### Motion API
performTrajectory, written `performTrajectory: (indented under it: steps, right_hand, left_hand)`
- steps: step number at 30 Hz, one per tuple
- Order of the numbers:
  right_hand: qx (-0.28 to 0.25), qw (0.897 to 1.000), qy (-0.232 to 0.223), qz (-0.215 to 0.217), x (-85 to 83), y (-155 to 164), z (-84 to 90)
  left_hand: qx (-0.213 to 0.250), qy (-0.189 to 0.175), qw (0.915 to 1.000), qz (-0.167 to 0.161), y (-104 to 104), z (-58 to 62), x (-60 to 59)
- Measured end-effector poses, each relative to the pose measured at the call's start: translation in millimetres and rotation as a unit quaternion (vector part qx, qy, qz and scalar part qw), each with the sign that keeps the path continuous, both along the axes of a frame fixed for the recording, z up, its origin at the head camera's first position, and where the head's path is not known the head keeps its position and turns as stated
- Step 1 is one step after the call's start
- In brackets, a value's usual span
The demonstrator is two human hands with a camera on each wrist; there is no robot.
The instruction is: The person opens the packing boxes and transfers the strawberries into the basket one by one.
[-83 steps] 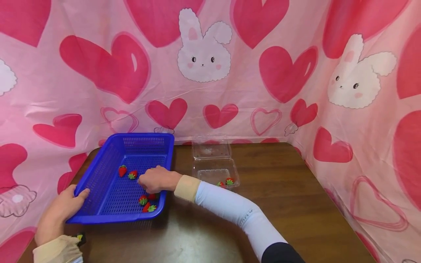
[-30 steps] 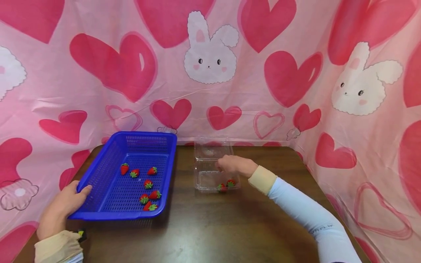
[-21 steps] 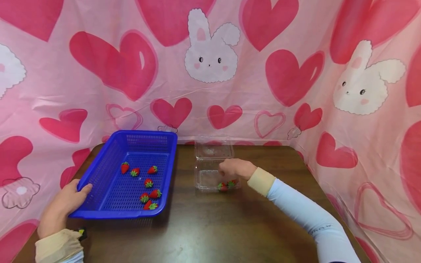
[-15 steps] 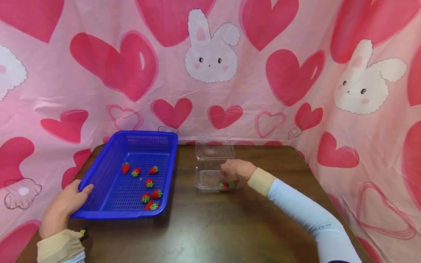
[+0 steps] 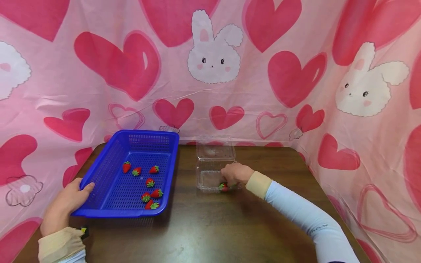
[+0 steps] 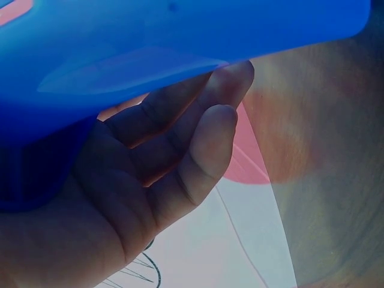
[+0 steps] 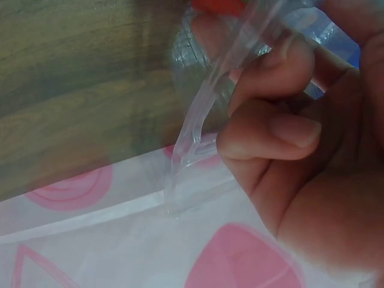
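Cloth (image 5: 210,91) with hearts and bunnies is walling the table (image 5: 230,226); left hand (image 5: 65,199) is gripping the basket (image 5: 98,190), right hand (image 5: 235,173) curling over the box (image 5: 207,179) beside it.

On the table (image 5: 250,223), the basket (image 5: 98,175) of strawberries (image 5: 149,182) sits left of the clamshell box (image 5: 207,179).

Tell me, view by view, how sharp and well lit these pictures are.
Head view: evenly lit and sharp, a soft shadow under the blue basket. Left wrist view: the basket fills the top as a blur, the left hand soft. Right wrist view: close and blurred, glare on the clear plastic box.
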State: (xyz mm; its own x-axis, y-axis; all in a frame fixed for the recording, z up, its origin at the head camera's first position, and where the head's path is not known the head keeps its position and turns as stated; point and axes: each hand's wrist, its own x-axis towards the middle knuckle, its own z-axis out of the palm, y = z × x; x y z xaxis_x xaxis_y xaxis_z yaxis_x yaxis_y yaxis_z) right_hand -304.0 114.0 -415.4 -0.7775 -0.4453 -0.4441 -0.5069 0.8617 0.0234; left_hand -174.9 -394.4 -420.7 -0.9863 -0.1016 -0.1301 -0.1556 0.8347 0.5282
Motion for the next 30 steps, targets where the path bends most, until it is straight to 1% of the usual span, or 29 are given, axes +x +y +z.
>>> performTrajectory:
  steps: [3,6,9,13,18,21,25,30]
  right_hand:
    - [0.009,1.0,0.01,0.003,0.2,-1.1,-2.0]
    - [0.018,0.999,0.029,0.026,0.5,-2.6,-4.1]
    - [0.016,0.998,0.044,0.044,1.3,-3.4,-6.1]
    - [0.012,0.997,0.054,0.051,1.8,-4.4,-7.3]
    - [0.024,0.994,0.084,0.065,-0.5,-4.5,-9.4]
    - [0.022,0.992,0.096,0.074,-2.8,-4.6,-9.2]
    - [0.007,0.993,0.092,0.07,-5.3,-5.4,-5.0]
    - [-0.011,0.992,0.107,0.067,-7.1,-5.1,3.5]
  left_hand:
    - [-0.003,0.003,1.0,-0.001,1.1,0.3,0.3]
    - [-0.005,0.008,0.9999,-0.002,2.5,1.1,0.5]
    - [-0.007,0.005,1.0,-0.002,3.7,2.5,0.5]
    - [-0.004,0.003,1.0,-0.003,3.6,2.0,0.3]
    - [-0.008,0.023,0.9997,-0.002,2.5,-0.7,0.3]
    - [-0.01,0.037,0.9993,0.0,1.7,-1.9,1.0]
    - [-0.012,0.031,0.9994,-0.003,1.1,-1.5,1.6]
    - [-0.01,0.018,0.9998,-0.002,2.0,0.1,1.6]
